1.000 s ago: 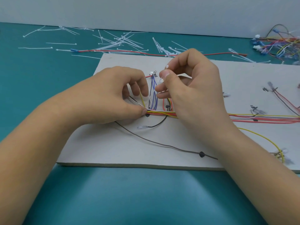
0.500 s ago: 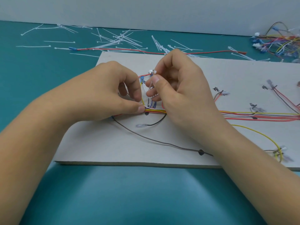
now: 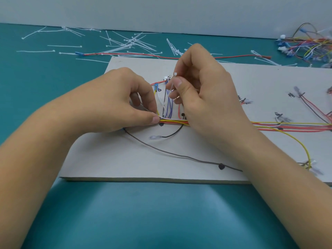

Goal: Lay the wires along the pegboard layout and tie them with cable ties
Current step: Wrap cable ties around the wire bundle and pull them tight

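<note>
1. Since half a second ago, I see my right hand (image 3: pixel 201 90) has lifted the white cable tie (image 3: pixel 172 83) higher, pinched shut on it.
2. My left hand (image 3: pixel 116 103) pinches the wire bundle (image 3: pixel 172 121) at the board's (image 3: pixel 125 159) middle left.
3. Black marks beside the right wires are unreadable.

A pale grey board (image 3: pixel 125 159) is lying on a teal table (image 3: pixel 45 83). Red, yellow and white wires (image 3: pixel 287 125) are running toward the board's right edge; blue-violet wires (image 3: pixel 169 106) are rising beside a dark one. White cable ties (image 3: pixel 125 44) are littering the table's far edge.
</note>
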The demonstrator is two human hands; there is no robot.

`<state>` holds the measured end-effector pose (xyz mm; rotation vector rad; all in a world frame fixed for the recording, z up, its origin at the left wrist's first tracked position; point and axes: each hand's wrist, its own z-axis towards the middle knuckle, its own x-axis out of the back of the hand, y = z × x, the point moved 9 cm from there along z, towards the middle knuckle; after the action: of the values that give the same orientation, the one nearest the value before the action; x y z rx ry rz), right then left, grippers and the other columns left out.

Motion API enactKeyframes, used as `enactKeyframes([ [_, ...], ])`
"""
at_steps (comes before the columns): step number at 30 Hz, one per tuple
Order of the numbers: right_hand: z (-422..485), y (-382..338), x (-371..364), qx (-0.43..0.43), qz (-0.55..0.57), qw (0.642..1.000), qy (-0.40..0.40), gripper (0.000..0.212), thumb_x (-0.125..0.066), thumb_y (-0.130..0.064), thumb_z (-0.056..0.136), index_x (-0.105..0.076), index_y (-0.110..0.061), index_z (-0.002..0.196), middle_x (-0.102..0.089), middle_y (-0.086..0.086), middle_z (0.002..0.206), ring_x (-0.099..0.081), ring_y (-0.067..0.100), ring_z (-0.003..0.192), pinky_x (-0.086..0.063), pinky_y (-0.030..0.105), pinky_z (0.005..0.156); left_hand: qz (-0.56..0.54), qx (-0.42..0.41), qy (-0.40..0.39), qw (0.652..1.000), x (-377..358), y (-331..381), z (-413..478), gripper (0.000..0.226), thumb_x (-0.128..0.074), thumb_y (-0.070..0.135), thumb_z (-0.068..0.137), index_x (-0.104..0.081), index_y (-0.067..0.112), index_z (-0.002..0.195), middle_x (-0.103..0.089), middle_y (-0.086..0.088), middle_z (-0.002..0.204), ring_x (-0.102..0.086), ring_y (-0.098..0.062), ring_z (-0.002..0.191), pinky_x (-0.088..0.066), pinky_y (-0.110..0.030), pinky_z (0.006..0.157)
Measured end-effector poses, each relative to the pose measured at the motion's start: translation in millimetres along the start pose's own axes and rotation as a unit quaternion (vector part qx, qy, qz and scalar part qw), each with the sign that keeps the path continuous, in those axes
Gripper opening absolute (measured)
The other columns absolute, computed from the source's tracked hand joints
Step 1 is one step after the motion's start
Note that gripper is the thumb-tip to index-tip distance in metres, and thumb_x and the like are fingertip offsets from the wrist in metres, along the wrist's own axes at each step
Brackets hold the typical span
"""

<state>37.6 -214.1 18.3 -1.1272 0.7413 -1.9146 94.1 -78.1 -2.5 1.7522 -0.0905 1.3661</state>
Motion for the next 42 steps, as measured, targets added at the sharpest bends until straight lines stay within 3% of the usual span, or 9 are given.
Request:
enactKeyframes([
  [5, -1.6, -5.1, -8.8, 0.025, -0.018, 0.999, -0.019, 0.009, -0.056, 0.000, 0.095, -0.053, -0.009, 0.096, -0.064, 0.006, 0.084, -0.064, 0.031, 0.081, -0.055, 0.050, 0.069, -0.004, 0.002, 0.000, 1.000, 0.5, -0.4, -0.1, 0.019, -0.081, 0.052, 0.069, -0.077, 0.036, 0.079, -0.069, 0.008, 0.076, -0.063, -0.004, 0.065, -0.055, -0.034, 0.067],
  [11, -2.0, -0.9, -14.7, 0.017, -0.026, 0.999, -0.040, 0.010, -0.056, -0.002, 0.095, -0.053, -0.011, 0.095, -0.066, 0.004, 0.082, -0.065, 0.028, 0.081, -0.053, 0.047, 0.072, -0.002, 0.002, -0.001, 1.000, 0.6, 0.7, -1.0, 0.018, -0.080, 0.050, 0.070, -0.076, 0.034, 0.077, -0.069, 0.006, 0.074, -0.062, -0.004, 0.063, -0.055, -0.035, 0.066],
  [22, 1.9, 3.5, 1.3, 0.009, 0.013, 0.999, 0.032, 0.012, -0.052, 0.003, 0.095, -0.052, -0.009, 0.096, -0.068, 0.006, 0.082, -0.067, 0.021, 0.076, -0.056, 0.048, 0.072, -0.002, 0.011, -0.005, 1.000, -0.6, 0.0, -1.6, 0.019, -0.080, 0.054, 0.070, -0.076, 0.038, 0.080, -0.070, 0.006, 0.079, -0.066, -0.015, 0.074, -0.058, -0.040, 0.073],
  [28, -1.7, 6.6, -13.1, -0.008, -0.013, 0.999, -0.028, 0.018, -0.056, 0.001, 0.093, -0.053, -0.016, 0.092, -0.069, 0.005, 0.078, -0.068, 0.025, 0.076, -0.056, 0.046, 0.071, -0.009, 0.012, -0.004, 1.000, -0.6, -0.7, -1.4, 0.018, -0.083, 0.051, 0.072, -0.076, 0.037, 0.080, -0.070, 0.005, 0.077, -0.061, -0.010, 0.057, -0.059, -0.043, 0.068],
  [33, -1.2, 13.1, -12.1, -0.030, 0.017, 0.999, -0.028, 0.017, -0.054, 0.001, 0.095, -0.052, -0.016, 0.092, -0.071, 0.005, 0.078, -0.070, 0.024, 0.076, -0.058, 0.048, 0.073, -0.007, 0.005, -0.007, 1.000, -1.0, -1.7, -0.9, 0.017, -0.083, 0.052, 0.073, -0.076, 0.039, 0.080, -0.070, 0.006, 0.079, -0.063, -0.009, 0.061, -0.059, -0.041, 0.071],
  [37, 0.0, 16.9, -11.1, -0.053, 0.050, 0.997, -0.018, 0.017, -0.054, 0.001, 0.097, -0.052, -0.015, 0.091, -0.071, 0.008, 0.080, -0.071, 0.024, 0.073, -0.060, 0.049, 0.073, -0.004, -0.001, -0.013, 1.000, -1.2, -1.7, -0.7, 0.023, -0.078, 0.062, 0.069, -0.076, 0.044, 0.082, -0.072, 0.009, 0.083, -0.069, -0.010, 0.079, -0.057, -0.037, 0.076],
  [42, 2.2, 27.4, -4.1, -0.114, 0.114, 0.987, 0.013, 0.020, -0.053, 0.001, 0.100, -0.051, -0.015, 0.088, -0.073, 0.014, 0.079, -0.072, 0.021, 0.066, -0.060, 0.038, 0.066, -0.010, -0.010, -0.019, 1.000, -2.9, -2.3, -0.3, 0.020, -0.081, 0.060, 0.071, -0.077, 0.045, 0.084, -0.073, 0.010, 0.085, -0.070, -0.012, 0.082, -0.058, -0.038, 0.077],
])
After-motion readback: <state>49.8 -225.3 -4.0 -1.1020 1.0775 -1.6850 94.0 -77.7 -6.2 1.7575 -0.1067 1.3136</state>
